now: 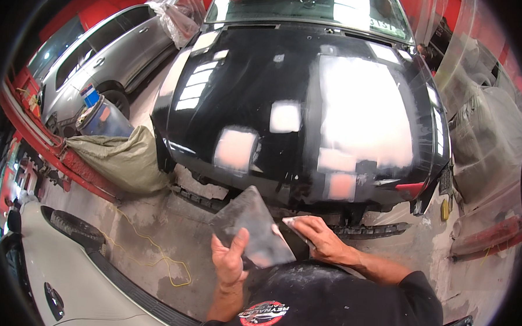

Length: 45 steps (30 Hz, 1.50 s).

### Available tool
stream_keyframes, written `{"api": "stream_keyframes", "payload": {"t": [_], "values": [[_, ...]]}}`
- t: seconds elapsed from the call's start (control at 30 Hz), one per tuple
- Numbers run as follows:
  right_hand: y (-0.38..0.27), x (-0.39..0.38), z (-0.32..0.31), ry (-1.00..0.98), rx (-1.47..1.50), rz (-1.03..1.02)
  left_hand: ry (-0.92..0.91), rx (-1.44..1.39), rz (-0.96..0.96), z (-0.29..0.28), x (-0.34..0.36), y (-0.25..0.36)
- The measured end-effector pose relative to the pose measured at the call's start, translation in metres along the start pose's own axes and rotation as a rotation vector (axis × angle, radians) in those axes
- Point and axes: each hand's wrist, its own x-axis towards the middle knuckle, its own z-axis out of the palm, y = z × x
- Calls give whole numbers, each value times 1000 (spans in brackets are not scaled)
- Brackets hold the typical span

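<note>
My left hand grips a smudged grey square board by its lower left, thumb on top. My right hand, to the right of the board, holds a thin, pale flat blade like a spreader, with a small pale smear near the board's right edge beside it. Beyond both hands lies a black car hood with several pale sanded or filled patches, some pinkish, including a large white area on the right half.
A silver car stands at left behind a red metal frame, a green sack and a drum. A pale car is close at lower left, with a yellow cord on the floor. Plastic-covered items line the right.
</note>
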Motion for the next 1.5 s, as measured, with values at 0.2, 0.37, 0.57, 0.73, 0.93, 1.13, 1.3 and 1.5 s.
{"api": "stream_keyframes", "payload": {"t": [0.2,0.37,0.57,0.73,0.93,1.13,1.3,1.5], "values": [[-11,14,-26,425,642,436,109,3,-79,-1,44,-19],[-29,29,-83,495,21,23,-29,185,-39,13,66,-26],[-34,60,-140,159,-729,-257,-201,368,45,43,84,-24],[-12,89,-142,81,-660,-276,-196,493,150,62,98,-24],[3,134,-132,-45,-472,-274,-49,363,211,61,139,-29],[15,199,-158,51,-58,32,289,-159,314,20,229,5],[31,264,-161,802,1098,200,26,-235,19,-3,308,19],[19,318,-97,840,655,376,10,-281,-240,-10,356,0]]}}
